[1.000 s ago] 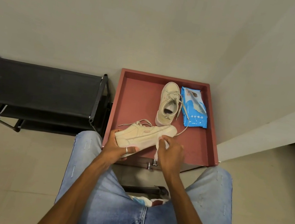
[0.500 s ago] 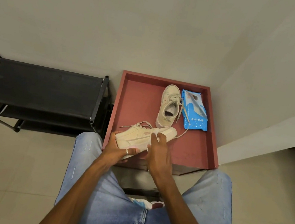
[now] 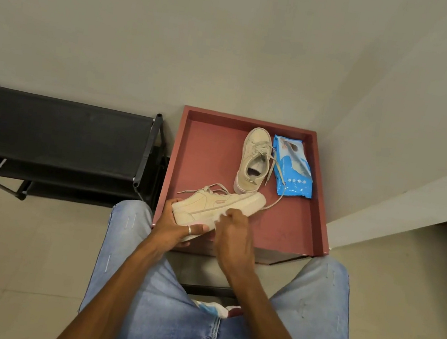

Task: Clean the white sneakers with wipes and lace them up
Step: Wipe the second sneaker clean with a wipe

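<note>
Left hand (image 3: 176,227) is wrapped round the heel end of the near sneaker (image 3: 217,205), fingers curled under the sole. The shoe lies on its side over the near edge of the red worktop (image 3: 207,152), toe pointing right. Right hand (image 3: 233,236) has its fingers bunched against the sole edge. A pale scrap at the fingertips looks like the wipe (image 3: 220,218), though I can't be certain.

The far sneaker (image 3: 255,159) sits upright beside the blue wipes pack (image 3: 293,167).

Risks as I judge them:
- A loose lace (image 3: 275,202) trails past the held shoe's toe, so a hard scrub could snag it and drag the far sneaker.
- The grip is at the heel only, so heavy pressure may twist the shoe out and off the near edge.
</note>
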`<state>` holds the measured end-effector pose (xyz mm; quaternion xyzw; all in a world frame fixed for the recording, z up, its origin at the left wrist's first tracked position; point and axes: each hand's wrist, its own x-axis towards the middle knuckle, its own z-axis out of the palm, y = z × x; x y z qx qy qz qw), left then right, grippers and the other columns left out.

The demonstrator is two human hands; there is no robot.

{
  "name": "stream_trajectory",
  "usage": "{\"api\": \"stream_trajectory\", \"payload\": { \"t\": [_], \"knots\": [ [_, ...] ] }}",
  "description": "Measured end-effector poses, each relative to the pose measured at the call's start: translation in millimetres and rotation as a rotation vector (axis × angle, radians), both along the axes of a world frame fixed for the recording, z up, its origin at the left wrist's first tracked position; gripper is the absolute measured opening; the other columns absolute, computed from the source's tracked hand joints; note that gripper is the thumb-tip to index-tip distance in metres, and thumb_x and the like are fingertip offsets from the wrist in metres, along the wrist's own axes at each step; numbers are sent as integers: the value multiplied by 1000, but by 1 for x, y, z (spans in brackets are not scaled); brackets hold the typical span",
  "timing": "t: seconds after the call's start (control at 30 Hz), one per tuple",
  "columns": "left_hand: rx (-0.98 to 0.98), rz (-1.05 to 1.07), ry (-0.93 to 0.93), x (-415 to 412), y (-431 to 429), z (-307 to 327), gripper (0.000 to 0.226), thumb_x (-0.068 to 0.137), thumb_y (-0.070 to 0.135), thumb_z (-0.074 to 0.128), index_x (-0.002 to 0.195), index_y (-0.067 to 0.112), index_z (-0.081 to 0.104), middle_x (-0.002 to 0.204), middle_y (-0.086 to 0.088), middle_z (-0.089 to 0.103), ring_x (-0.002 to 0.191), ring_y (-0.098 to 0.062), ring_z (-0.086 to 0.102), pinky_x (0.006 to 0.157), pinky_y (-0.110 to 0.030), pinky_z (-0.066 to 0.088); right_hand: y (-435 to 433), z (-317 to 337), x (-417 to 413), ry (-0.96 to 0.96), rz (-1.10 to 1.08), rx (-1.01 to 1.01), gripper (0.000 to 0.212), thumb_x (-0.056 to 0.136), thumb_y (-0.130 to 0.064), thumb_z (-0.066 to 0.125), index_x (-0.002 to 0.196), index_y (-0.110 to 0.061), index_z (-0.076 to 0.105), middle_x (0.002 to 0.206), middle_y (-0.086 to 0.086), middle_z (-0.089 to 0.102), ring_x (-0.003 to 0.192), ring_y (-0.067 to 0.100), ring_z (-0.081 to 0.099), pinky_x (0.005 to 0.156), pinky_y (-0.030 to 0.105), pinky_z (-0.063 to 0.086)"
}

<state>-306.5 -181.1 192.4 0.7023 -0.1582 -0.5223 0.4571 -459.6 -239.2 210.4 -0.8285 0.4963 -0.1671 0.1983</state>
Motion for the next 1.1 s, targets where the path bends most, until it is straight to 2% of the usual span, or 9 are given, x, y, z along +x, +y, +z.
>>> {"api": "stream_trajectory", "payload": {
  "t": [0.1, 0.2, 0.33, 0.47, 0.63, 0.77, 0.93, 1.03, 1.1],
  "knots": [
    [-3, -5, -13, 0, 0, 1, 89, 63, 22, 98, 130, 32, 42, 123, 9, 60, 108, -16, 62, 69, -38, 63, -10, -1, -13, 39, 49, -53, 15, 90, -8, 57, 102, -5, 66, 110, 11, 59, 99, 28, 57, 78, 38, 53],
    [-2, -1, -11, 0, -1, 0, 87, 64, 18, 97, 130, 31, 42, 122, 7, 59, 105, -17, 64, 68, -40, 64, -47, 4, -32, 42, -140, -44, 19, 94, -17, 52, 105, -8, 64, 105, 8, 60, 89, 28, 61, 72, 35, 50],
    [7, -1, -23, 0, -1, -2, 86, 63, 18, 98, 126, 34, 42, 122, 7, 59, 107, -19, 64, 69, -40, 64, -78, 10, -40, -7, -309, -8, 30, 89, -7, 56, 119, -8, 64, 105, 15, 63, 91, 33, 63, 74, 39, 53],
    [0, -5, -29, 2, -1, -4, 90, 62, 19, 99, 130, 33, 42, 125, 6, 59, 110, -19, 63, 69, -41, 64, -46, 5, -14, -53, -158, -91, 29, 78, 7, 66, 105, -4, 74, 95, 14, 69, 82, 32, 66, 69, 34, 54],
    [-31, -24, -63, 2, 1, -9, 93, 59, 19, 100, 132, 31, 42, 126, 6, 60, 114, -20, 62, 77, -45, 64, -29, -3, -14, 7, -31, -129, 30, 81, 1, 67, 110, -4, 71, 101, 12, 67, 89, 29, 62, 70, 34, 54],
    [-56, -64, -102, 6, 2, -12, 96, 56, 16, 101, 131, 30, 43, 126, 7, 61, 116, -14, 60, 98, -41, 56, -81, 5, -36, -49, -282, 25, 22, 86, -5, 64, 105, -9, 74, 95, 12, 70, 83, 29, 67, 69, 32, 52],
    [-107, -104, -122, 4, 3, -9, 90, 58, 2, 97, 129, 24, 46, 123, 8, 62, 112, -4, 60, 91, -21, 52, -114, -3, -55, -165, -450, 368, 20, 88, -22, 61, 101, -20, 76, 97, 0, 74, 92, 20, 67, 72, 24, 43],
    [-104, -104, -122, 5, 2, -10, 92, 57, 3, 98, 130, 24, 46, 123, 6, 63, 114, -8, 61, 98, -29, 53, -90, 4, -49, -208, -522, 300, 18, 90, -26, 62, 102, -23, 75, 100, 1, 73, 95, 21, 67, 77, 27, 47],
    [-99, -115, -125, 6, 2, -10, 92, 57, 3, 98, 130, 24, 46, 123, 6, 62, 114, -10, 61, 100, -32, 53, -59, 6, -39, -252, -470, 190, 19, 90, -17, 65, 106, -16, 74, 108, 4, 71, 99, 21, 65, 85, 26, 46]
  ]
}}
